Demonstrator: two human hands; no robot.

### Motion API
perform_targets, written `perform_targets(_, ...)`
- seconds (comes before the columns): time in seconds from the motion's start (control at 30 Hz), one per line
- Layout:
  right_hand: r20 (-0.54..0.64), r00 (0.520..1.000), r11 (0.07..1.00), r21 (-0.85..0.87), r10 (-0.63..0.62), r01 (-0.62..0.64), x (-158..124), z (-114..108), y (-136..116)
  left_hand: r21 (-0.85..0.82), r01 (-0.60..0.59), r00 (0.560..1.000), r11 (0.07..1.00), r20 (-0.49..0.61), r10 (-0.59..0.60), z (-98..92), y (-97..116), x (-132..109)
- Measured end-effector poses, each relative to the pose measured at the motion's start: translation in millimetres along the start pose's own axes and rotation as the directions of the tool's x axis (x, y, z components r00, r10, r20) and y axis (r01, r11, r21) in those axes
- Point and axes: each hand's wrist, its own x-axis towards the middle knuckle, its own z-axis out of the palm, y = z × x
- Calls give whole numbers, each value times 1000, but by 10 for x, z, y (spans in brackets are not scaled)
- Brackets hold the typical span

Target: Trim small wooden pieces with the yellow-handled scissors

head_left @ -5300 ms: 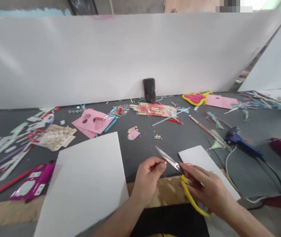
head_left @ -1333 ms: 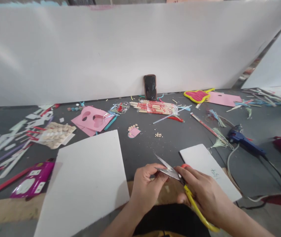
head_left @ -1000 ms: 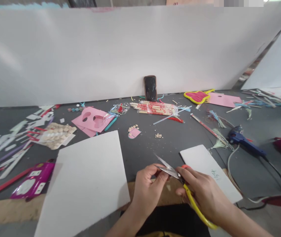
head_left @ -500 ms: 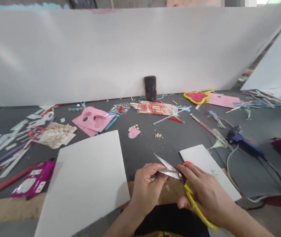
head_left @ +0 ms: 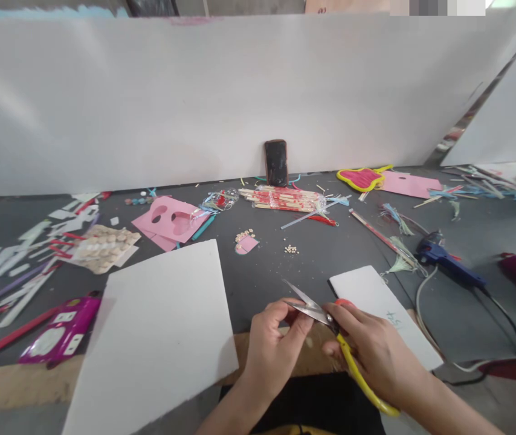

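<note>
My right hand [head_left: 371, 344] is wrapped round the scissors [head_left: 315, 312], which have yellow and red handles. Their blades point away to the left and stand slightly apart. My left hand [head_left: 276, 344] is closed in a pinch at the lower blade, thumb and forefinger close to the metal. Whatever sits between those fingertips is too small or hidden to make out. Beyond the hands, a small pink heart-like piece [head_left: 246, 244] edged with pale beads lies on the dark table [head_left: 267, 275]. Beside it is a little heap of pale beads [head_left: 291, 249].
A large white board [head_left: 162, 338] lies to the left, a smaller white board [head_left: 376, 296] to the right. A blue glue gun [head_left: 451, 263] with its cord rests at the right. Farther back are wrapped sticks [head_left: 285, 198], a phone [head_left: 277, 163] and pink cut-out sheets [head_left: 171, 220].
The scissor blades have closed partway, and my right thumb has drawn in toward the handle. My left hand has barely shifted, still pinching at the blade.
</note>
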Motion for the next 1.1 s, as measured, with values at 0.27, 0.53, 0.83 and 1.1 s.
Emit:
perform_targets(0.27, 28, 999, 999, -33, -15, 16, 41, -95, -45, 91, -145, 989, 985, -21, 147, -20, 21, 13)
perform_targets(0.53, 10, 1000, 999, -33, -16, 16, 49, -103, -59, 79, -171, 984, 982, -28, 174, -9, 13, 17)
perform_targets(0.83, -57, 995, 996, 19, -86, 87, 23, -29, -48, -5, -63, 996, 998, 59, 63, -37, 83, 22)
perform_targets(1.1, 13, 1000, 999, 23, -27, 27, 22, 23, -37, -41, 39, 999, 998, 21, -38, 4, 3, 7)
